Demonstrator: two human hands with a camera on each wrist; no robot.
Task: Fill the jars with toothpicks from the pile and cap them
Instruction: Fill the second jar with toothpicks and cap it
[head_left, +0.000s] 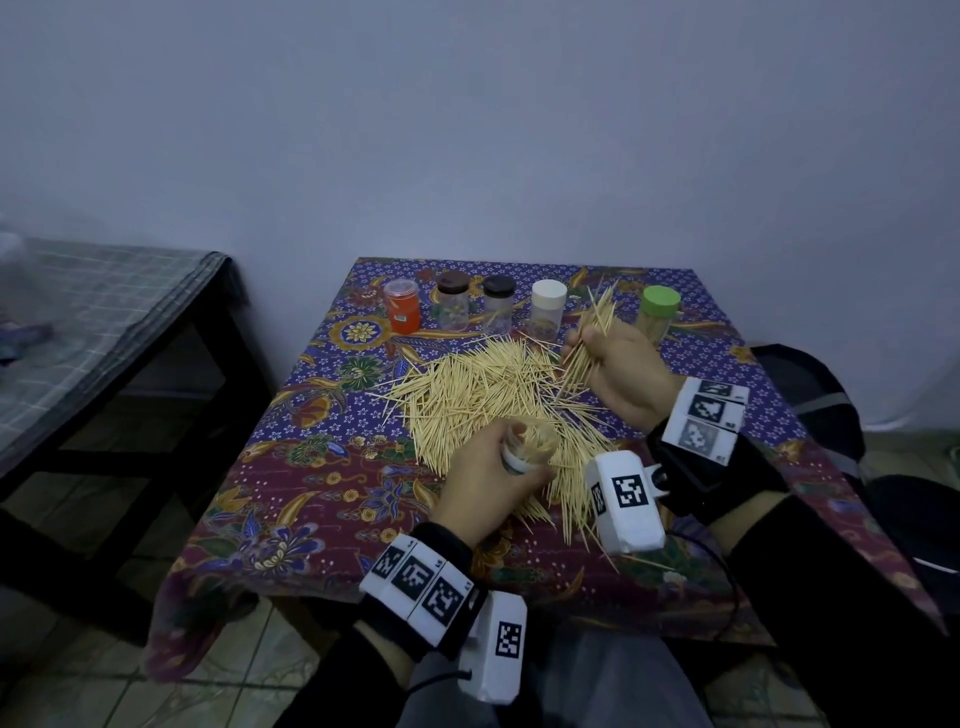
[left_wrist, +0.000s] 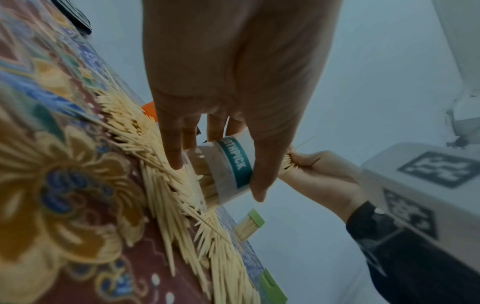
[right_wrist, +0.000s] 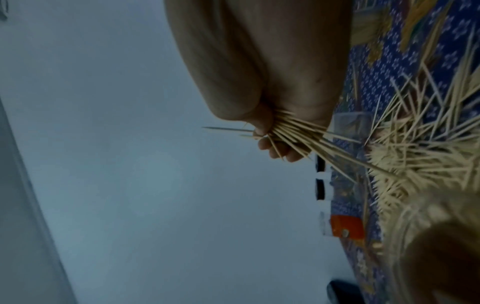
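A big pile of toothpicks (head_left: 483, 395) lies in the middle of the patterned tablecloth (head_left: 311, 499). My left hand (head_left: 493, 473) grips an open clear jar (head_left: 530, 447) with a white and teal TOOTHPICK label (left_wrist: 236, 164), tilted over the pile's near edge, with toothpicks inside. My right hand (head_left: 618, 374) clutches a fanned bunch of toothpicks (head_left: 589, 338) above the pile's right side; the bunch of toothpicks (right_wrist: 298, 135) shows in the right wrist view too. At the back stand capped jars: orange (head_left: 402, 306), two dark-lidded (head_left: 453, 301) (head_left: 498, 304), white-lidded (head_left: 548, 309), and a green-lidded one (head_left: 657, 312) full of toothpicks.
A dark bench with a checked cloth (head_left: 98, 332) stands to the left across a gap of tiled floor (head_left: 223, 670). A dark bag (head_left: 810, 395) sits right of the table. The wall (head_left: 467, 130) rises just behind the jars. Stray toothpicks reach the table's near right part.
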